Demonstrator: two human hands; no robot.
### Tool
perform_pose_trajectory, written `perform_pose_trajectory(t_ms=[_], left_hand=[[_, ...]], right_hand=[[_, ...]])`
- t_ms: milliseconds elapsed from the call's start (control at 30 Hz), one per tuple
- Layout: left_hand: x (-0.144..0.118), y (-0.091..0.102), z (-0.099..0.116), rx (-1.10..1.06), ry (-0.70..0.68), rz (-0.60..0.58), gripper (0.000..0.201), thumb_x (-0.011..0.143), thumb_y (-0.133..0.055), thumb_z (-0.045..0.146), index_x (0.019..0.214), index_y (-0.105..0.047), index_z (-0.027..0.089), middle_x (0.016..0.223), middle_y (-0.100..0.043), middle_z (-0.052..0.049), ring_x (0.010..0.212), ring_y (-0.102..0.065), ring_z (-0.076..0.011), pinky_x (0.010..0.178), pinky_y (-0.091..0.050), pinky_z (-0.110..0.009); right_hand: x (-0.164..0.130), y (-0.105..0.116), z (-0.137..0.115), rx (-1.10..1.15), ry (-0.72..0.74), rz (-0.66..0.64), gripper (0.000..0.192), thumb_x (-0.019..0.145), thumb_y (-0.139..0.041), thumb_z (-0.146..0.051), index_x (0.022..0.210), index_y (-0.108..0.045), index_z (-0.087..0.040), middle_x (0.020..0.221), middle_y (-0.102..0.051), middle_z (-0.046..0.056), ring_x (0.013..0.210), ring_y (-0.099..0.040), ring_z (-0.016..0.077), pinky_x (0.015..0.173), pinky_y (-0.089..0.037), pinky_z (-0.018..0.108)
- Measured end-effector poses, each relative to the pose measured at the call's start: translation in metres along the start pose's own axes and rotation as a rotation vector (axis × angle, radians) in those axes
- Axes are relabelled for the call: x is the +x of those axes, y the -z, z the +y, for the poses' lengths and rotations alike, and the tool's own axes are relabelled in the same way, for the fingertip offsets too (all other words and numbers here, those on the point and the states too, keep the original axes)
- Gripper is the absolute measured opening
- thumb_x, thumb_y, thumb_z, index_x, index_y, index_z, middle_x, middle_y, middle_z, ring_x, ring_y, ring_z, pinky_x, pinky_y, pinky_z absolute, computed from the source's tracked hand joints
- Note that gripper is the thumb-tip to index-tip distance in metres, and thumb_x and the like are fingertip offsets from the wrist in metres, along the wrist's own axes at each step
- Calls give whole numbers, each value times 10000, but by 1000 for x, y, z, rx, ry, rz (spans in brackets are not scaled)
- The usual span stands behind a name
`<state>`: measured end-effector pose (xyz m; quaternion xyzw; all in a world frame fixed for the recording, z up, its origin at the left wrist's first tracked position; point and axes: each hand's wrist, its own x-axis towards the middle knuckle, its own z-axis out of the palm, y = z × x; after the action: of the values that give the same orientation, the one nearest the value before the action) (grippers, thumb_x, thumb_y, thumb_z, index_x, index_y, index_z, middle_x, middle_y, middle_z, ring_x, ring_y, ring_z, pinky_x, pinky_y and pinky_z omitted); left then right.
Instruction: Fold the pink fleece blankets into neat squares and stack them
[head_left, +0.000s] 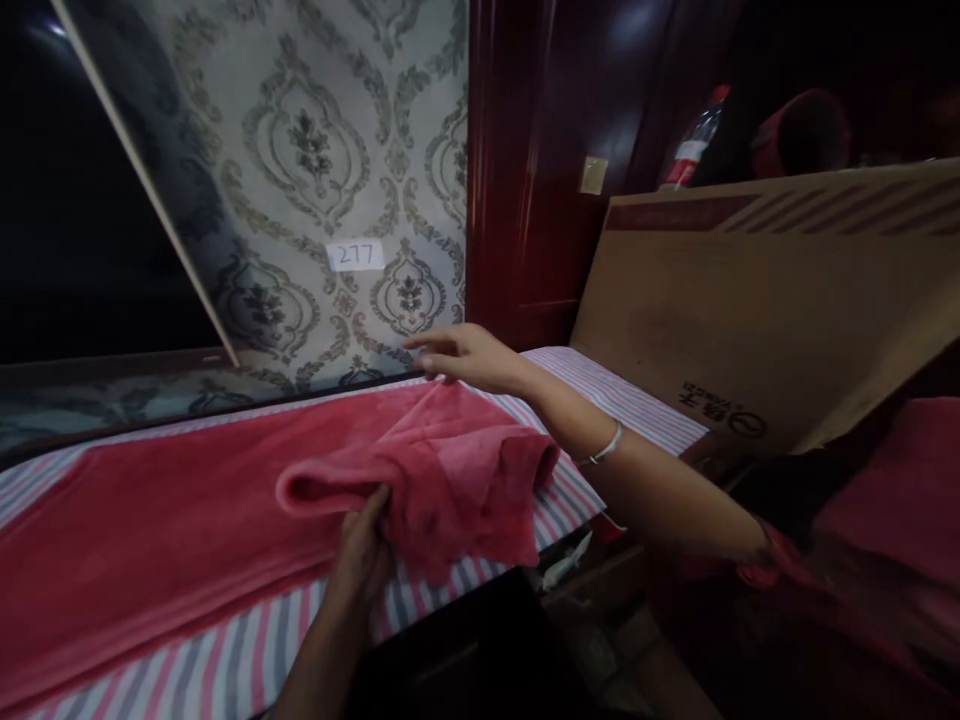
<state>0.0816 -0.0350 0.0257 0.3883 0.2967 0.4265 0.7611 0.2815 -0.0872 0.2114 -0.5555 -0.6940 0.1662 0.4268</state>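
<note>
Closest of all, the left hand (365, 548) pinches a rolled fold of the red towel (420, 470). This towel lies bunched between both hands on the striped cloth (225, 660). Past it, the right hand (465, 357) rests open on the towel's far edge, fingers flat.

A dim room in a home: grey damask-patterned wallpaper (330, 150) with a small "277" label (355, 255), dark red polished wooden door frame (517, 170), pink-and-grey striped cloth-covered table (225, 660), big brown cardboard box (765, 310)
</note>
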Motion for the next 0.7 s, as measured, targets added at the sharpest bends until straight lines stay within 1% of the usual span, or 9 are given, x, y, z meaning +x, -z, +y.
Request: perform_pose_trajectory(t_ms=[100, 167, 233, 333, 433, 500, 533, 600, 700], left_hand=[[-6, 30, -10, -53, 74, 60, 229, 604, -778, 276, 766, -645, 183, 784, -688, -14, 754, -665, -166, 573, -525, -211], [-13, 40, -15, -60, 81, 55, 253, 607, -802, 292, 769, -644, 179, 804, -686, -14, 756, -661, -167, 589, -529, -226], [-21, 43, -20, -33, 82, 42, 312, 576, -849, 312, 750, -631, 171, 762, -663, 3, 698, -635, -150, 587, -518, -233], [-27, 37, -26, 51, 66, 44, 386, 495, -899, 317, 680, -595, 166, 653, -596, 45, 605, -564, -110, 556, -471, -214], [-29, 28, -28, 94, 104, 2, 403, 474, -905, 324, 678, -594, 168, 633, -587, 44, 632, -579, -130, 576, -465, -226], [-30, 24, -28, 77, 114, -7, 396, 494, -892, 337, 712, -605, 173, 642, -599, 38, 645, -591, -143, 575, -461, -232], [-30, 23, -27, 65, 104, 1, 394, 502, -884, 345, 727, -608, 176, 635, -596, 41, 627, -583, -140, 558, -450, -228], [-30, 24, -25, 51, 58, 28, 381, 519, -866, 360, 728, -599, 187, 578, -553, 64, 537, -522, -111, 487, -397, -210], [-27, 26, -20, 81, -14, 63, 327, 568, -821, 364, 640, -547, 201, 460, -428, 93, 401, -370, -71, 383, -282, -194]], right_hand=[[-50, -11, 59, -106, -116, 260, 260, 853, -579, -139, 1067, -725, -165, 883, -742, 29, 763, -681, 153, 704, -551, 281], [-92, -28, 84, -148, -157, 368, 221, 864, -552, -163, 976, -741, -188, 890, -752, 35, 806, -696, 178, 745, -554, 308], [-132, -52, 94, -136, -160, 372, 221, 906, -533, -228, 997, -733, -206, 841, -745, 34, 758, -694, 190, 704, -561, 320], [-173, -93, 88, -172, -75, 301, 277, 924, -561, -268, 1165, -692, -227, 1042, -733, 78, 941, -689, 226, 825, -571, 382], [-186, -129, 82, -335, -27, 127, 605, 839, -706, -275, 1418, -534, -252, 1386, -576, 133, 1283, -522, 298, 1045, -475, 510], [-185, -147, 86, -440, -54, 55, 768, 784, -755, -241, 1489, -451, -261, 1480, -480, 153, 1369, -419, 332, 1067, -450, 560], [-183, -154, 90, -474, -63, 51, 753, 791, -737, -218, 1488, -453, -263, 1476, -480, 156, 1370, -412, 335, 1049, -467, 564], [-177, -163, 101, -490, -47, 100, 567, 863, -620, -178, 1417, -538, -266, 1400, -546, 139, 1325, -457, 310, 1010, -504, 540], [-168, -162, 112, -387, 42, 217, 376, 936, -431, -140, 1161, -699, -278, 1114, -676, 94, 1093, -606, 259, 906, -564, 459]])
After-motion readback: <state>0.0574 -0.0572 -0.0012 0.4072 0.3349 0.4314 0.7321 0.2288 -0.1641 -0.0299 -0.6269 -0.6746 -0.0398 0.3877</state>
